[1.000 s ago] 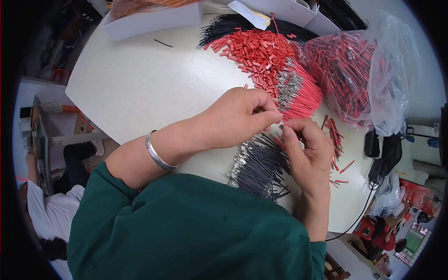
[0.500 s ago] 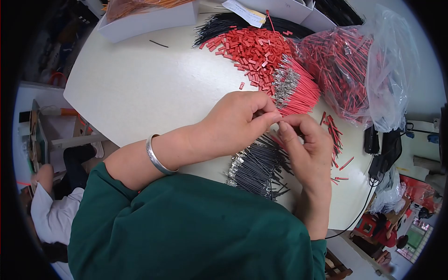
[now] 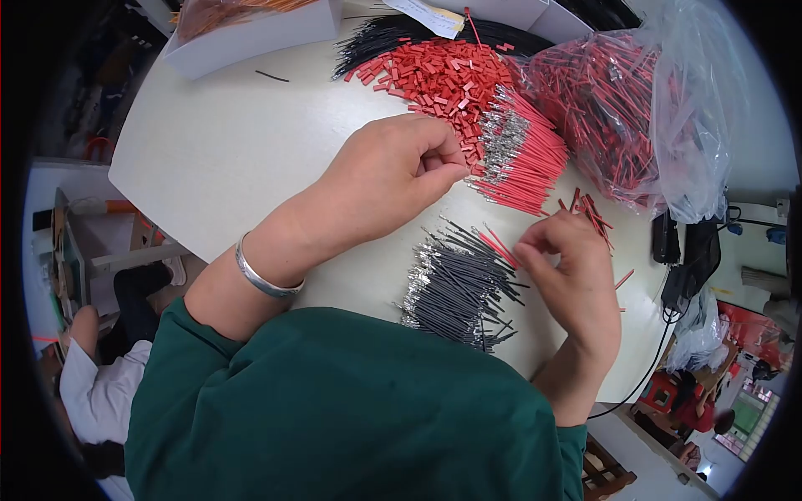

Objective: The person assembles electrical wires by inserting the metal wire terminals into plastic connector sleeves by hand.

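Observation:
My left hand (image 3: 393,171) is closed in a pinch beside the pile of red plastic connector housings (image 3: 434,71); whatever its fingertips hold is hidden. Close to those fingertips lies a bundle of red wires (image 3: 539,154) with silver crimped terminals. Red wires (image 3: 499,248) stick out to the left from the fingertips of my right hand (image 3: 576,275), which is closed around their ends. Beneath them, a spread of short black wires (image 3: 455,292) with metal ends lies on the table.
A clear plastic bag (image 3: 601,108) full of red wires rests at the right. Longer black wires (image 3: 368,46) and a white box (image 3: 251,42) are at the back of the table (image 3: 209,142). Red wired pieces (image 3: 593,217) lie beyond my right hand. A person in white (image 3: 104,392) sits at the left.
My hands were together at the fingertips and have parted. The left moved up and left toward the red housings; the right moved slightly right and down.

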Available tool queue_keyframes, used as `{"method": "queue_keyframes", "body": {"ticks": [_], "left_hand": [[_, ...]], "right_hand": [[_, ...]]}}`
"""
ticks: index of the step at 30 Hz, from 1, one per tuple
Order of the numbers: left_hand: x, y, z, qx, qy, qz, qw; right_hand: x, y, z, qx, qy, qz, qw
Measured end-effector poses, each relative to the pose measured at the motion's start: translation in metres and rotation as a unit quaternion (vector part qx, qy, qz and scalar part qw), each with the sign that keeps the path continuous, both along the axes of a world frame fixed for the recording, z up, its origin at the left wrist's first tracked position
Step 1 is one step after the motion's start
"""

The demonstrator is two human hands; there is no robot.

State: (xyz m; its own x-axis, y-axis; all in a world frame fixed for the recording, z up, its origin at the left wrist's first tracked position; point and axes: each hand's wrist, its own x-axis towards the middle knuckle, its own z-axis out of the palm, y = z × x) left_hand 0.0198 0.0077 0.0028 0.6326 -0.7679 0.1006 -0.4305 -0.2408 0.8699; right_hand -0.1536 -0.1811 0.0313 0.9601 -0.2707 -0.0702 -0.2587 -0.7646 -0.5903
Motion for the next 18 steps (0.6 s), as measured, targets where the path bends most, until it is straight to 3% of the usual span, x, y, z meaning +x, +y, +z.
{"method": "queue_keyframes", "body": {"ticks": [6, 18], "left_hand": [[-0.001, 0.0, -0.006, 0.001, -0.026, -0.027, 0.999], [0.0, 0.0, -0.01, 0.016, -0.086, -0.027, 0.996]], "right_hand": [[0.007, 0.015, -0.002, -0.044, 0.019, -0.006, 0.999], [0.02, 0.006, -0.027, -0.119, -0.1, -0.031, 0.987]]}}
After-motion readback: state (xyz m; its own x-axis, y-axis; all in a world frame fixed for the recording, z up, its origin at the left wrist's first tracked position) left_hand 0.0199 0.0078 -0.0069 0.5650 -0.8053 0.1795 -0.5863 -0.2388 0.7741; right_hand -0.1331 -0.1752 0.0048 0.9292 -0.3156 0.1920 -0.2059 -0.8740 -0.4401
